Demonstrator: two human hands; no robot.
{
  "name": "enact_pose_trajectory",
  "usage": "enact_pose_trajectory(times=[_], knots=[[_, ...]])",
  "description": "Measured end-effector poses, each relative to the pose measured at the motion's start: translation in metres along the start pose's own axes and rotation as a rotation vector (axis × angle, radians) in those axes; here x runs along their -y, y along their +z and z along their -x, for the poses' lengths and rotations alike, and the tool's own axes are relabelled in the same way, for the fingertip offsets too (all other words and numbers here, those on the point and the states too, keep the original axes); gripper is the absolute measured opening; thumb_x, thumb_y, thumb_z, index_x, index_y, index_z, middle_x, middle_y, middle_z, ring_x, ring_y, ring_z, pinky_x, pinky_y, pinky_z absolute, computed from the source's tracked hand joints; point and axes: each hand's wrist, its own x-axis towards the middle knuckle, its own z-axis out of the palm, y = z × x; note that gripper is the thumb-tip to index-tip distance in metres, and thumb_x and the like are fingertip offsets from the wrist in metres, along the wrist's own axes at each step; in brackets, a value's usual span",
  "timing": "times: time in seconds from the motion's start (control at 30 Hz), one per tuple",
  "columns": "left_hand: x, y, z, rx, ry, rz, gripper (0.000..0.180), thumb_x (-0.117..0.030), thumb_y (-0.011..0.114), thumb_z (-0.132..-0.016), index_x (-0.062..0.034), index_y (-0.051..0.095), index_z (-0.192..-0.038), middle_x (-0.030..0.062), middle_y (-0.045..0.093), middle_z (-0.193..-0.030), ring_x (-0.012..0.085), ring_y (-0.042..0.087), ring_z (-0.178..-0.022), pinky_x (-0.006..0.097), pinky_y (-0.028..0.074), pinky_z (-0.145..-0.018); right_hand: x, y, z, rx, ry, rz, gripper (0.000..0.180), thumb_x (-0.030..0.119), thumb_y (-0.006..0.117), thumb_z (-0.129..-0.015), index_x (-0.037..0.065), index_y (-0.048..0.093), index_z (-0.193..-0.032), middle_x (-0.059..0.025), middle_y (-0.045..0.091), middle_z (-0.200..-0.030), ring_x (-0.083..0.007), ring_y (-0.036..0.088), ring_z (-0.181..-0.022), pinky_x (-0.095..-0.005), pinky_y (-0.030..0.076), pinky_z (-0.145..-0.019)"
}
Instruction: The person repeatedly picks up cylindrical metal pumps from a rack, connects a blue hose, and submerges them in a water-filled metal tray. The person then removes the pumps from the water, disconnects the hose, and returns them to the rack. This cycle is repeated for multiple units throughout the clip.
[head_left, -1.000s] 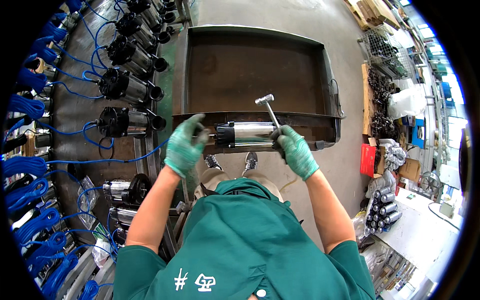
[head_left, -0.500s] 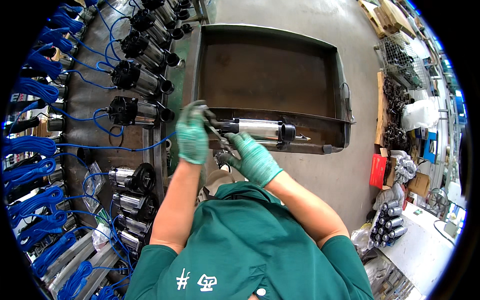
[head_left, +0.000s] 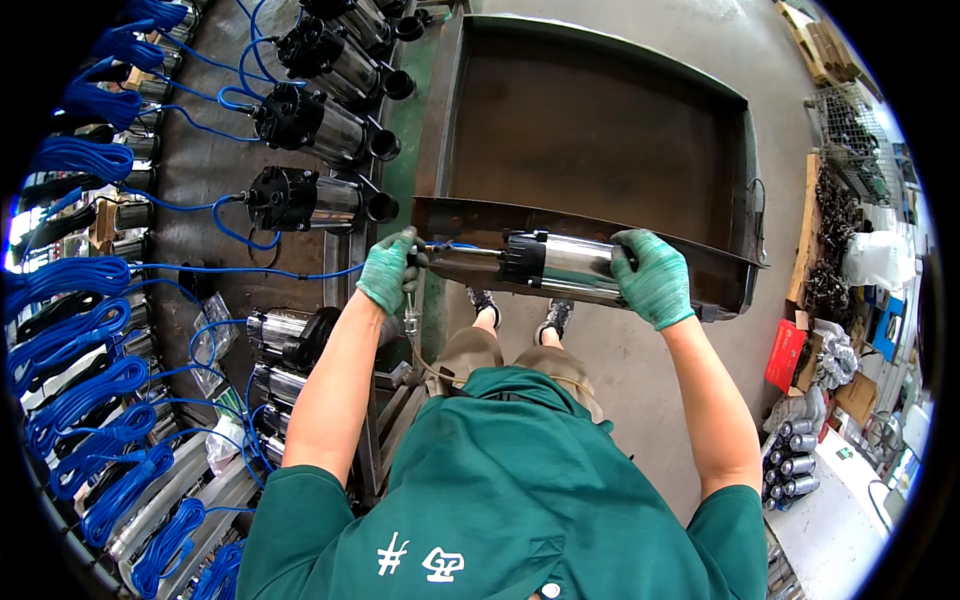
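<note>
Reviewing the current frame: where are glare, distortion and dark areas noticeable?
Head view: bright reflections streak the steel cylinder by the right hand; head view: the metal tray looks dim inside; head view: fisheye bending shows toward the rim, with black corners; head view: the right edge is partly washed out.

"Both gloves (head_left: pixel 655 280) are mottled green."
"The shirt (head_left: pixel 480 450) is darker green, white lettering (head_left: pixel 440 565)."
"And that cylinder (head_left: pixel 580 268)?"
"Silver, black at its left end (head_left: pixel 520 258). The tray (head_left: pixel 600 130) is rusty brown."
"Those cables (head_left: pixel 75 285) on the left?"
"Bright blue. The right-hand box (head_left: pixel 786 357) is red."
</note>
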Motion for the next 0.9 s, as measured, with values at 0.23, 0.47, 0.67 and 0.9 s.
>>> enact_pose_trajectory(times=[0.23, 0.47, 0.67, 0.9], knots=[[-0.005, 0.007, -0.008, 0.081, -0.065, -0.038, 0.029, -0.041, 0.064, -0.106, -0.0132, 0.066, -0.097, 0.0024, 0.063, -0.075, 0.0072, 0.044, -0.046, 0.022, 0.033, -0.039, 0.004, 0.000, -0.004, -0.028, -0.023, 0.024, 0.015, 0.012, 0.073, -0.087, 0.007, 0.075, -0.101, -0.0138, 0.073, -0.092, -0.0342, 0.072, -0.081, -0.0416, 0.058, -0.073], [-0.010, 0.015, -0.009, 0.063, -0.090, -0.100, 0.031, -0.042, 0.062, -0.107, -0.0138, 0.064, -0.095, 0.0005, 0.061, -0.071, 0.0064, 0.043, -0.045, 0.022, 0.031, -0.039, 0.005, 0.001, -0.006, -0.035, -0.026, 0.032, 0.013, 0.011, 0.072, -0.087, 0.006, 0.074, -0.099, -0.0147, 0.073, -0.091, -0.0345, 0.071, -0.079, -0.0416, 0.058, -0.072], [-0.005, 0.021, -0.009, 0.028, -0.032, -0.208, 0.028, -0.039, 0.058, -0.109, -0.0150, 0.063, -0.095, -0.0038, 0.056, -0.062, 0.0059, 0.041, -0.044, 0.023, 0.030, -0.039, 0.009, 0.002, -0.007, -0.051, 0.012, 0.016, 0.014, 0.011, 0.073, -0.084, 0.005, 0.074, -0.097, -0.0147, 0.072, -0.089, -0.0331, 0.071, -0.076, -0.0404, 0.058, -0.070], [-0.005, 0.022, -0.010, 0.031, -0.038, -0.203, 0.027, -0.035, 0.056, -0.110, -0.0143, 0.062, -0.094, -0.0048, 0.051, -0.060, 0.0065, 0.040, -0.044, 0.023, 0.029, -0.038, 0.010, 0.003, -0.007, -0.052, 0.028, 0.008, 0.017, 0.013, 0.074, -0.082, 0.005, 0.075, -0.097, -0.0136, 0.071, -0.085, -0.0310, 0.069, -0.071, -0.0397, 0.057, -0.067]])
